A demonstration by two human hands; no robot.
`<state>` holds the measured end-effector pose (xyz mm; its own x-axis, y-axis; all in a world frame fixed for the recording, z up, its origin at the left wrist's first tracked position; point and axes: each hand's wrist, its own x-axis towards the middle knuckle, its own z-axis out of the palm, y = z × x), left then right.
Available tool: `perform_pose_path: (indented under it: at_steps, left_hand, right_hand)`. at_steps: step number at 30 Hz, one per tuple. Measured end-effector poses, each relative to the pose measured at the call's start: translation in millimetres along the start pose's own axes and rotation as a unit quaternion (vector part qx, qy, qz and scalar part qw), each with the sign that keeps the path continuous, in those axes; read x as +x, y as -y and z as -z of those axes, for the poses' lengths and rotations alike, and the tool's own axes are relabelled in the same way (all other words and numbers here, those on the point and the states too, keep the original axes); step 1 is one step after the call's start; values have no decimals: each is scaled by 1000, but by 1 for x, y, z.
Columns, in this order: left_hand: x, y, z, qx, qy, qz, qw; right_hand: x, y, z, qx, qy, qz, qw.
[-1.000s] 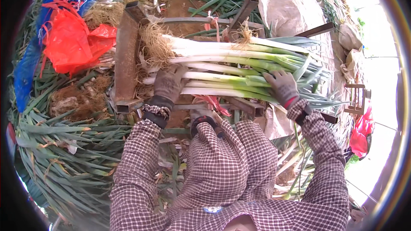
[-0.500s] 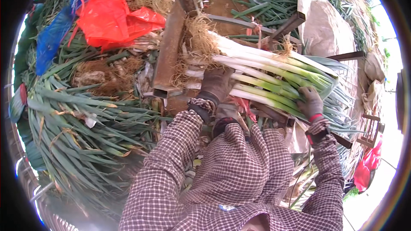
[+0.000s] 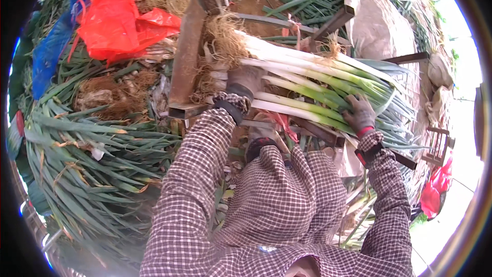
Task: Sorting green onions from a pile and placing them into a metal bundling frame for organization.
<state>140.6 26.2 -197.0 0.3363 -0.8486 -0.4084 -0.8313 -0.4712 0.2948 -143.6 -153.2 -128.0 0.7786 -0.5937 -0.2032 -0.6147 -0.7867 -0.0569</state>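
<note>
In the head view, we see the long green onions (image 3: 302, 74) lying across a rusty metal frame (image 3: 183, 66), roots toward its left end. The upright end plate probably serves to keep the butts level, while the rails seem to carry the stems' weight. Our left hand (image 3: 245, 79), gloved, is at the white stems near the roots; its fingers are mostly hidden, so we cannot tell how tightly they close. Our right hand (image 3: 361, 113) lies over the green part, fingers parted and slightly bent, apparently steadying the looser end rather than clenching it. The stems are smooth, straight and glossy; the roots (image 3: 225, 41) are dry, tangled and wiry. A pink plastic strip (image 3: 284, 124) hangs at the near side, perhaps for tying. Left of the frame lie a crumpled red plastic bag (image 3: 110, 31) and a heap of drooping leaves (image 3: 92, 149).
</note>
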Motion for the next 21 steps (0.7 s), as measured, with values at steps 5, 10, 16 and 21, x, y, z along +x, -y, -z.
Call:
perform_pose_path:
  at_steps: [5, 10, 16, 21]
  left_hand:
    - [-20, 5, 35, 73, 137, 132, 979]
    - [-31, 18, 27, 7, 118, 85, 989]
    - [-40, -37, -32, 45, -182, 93, 978]
    - [-45, -42, -53, 19, -302, 18, 953]
  right_hand:
    - [1, -2, 5, -10, 27, -9, 1000]
    - [-2, 3, -1, -14, 33, 3, 999]
    - [3, 5, -3, -23, 24, 29, 999]
    - [-16, -16, 22, -14, 33, 42, 998]
